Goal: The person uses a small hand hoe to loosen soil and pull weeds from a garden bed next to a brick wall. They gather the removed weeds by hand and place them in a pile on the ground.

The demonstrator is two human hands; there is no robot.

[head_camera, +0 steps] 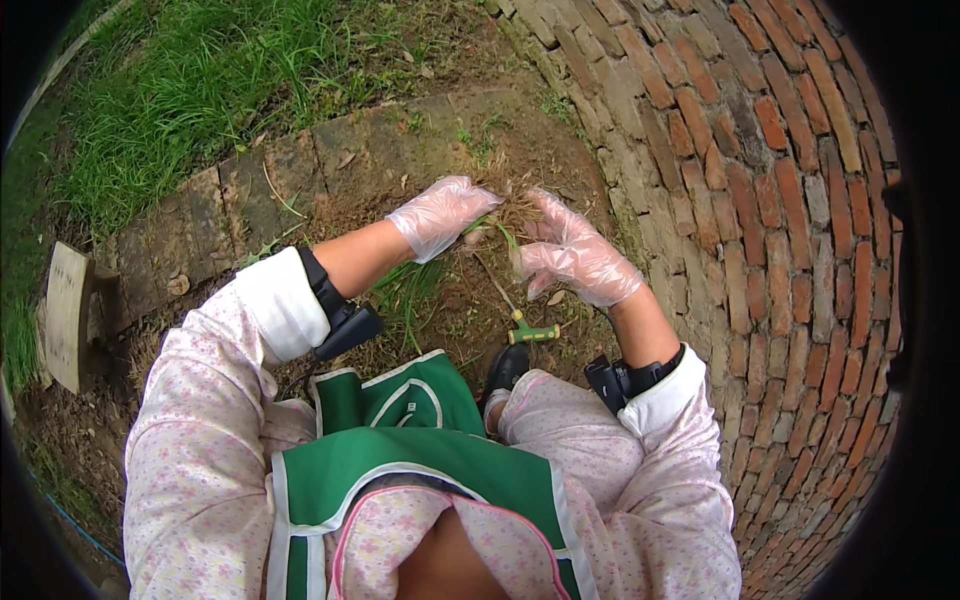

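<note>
Both my hands wear clear plastic gloves. My left hand [448, 216] has its fingers closed on a green plant stem [480, 223] beside a clump of dry grass and roots [514, 204]. My right hand [574, 251] is at the right of that clump, with its fingers spread; a green blade hangs close to them, and whether they touch it is unclear. Below, on the soil, lies a weeding tool with a green and yellow T-handle [534, 332] and a thin metal shaft. Cut or bent green grass [409, 289] lies below my left wrist.
A brick wall [787, 225] curves along the right. Stone slabs [289, 176] edge the soil, with long grass [195, 105] behind them. A small wooden stool [69, 319] stands at the left. My dark shoe [508, 369] is just below the tool handle.
</note>
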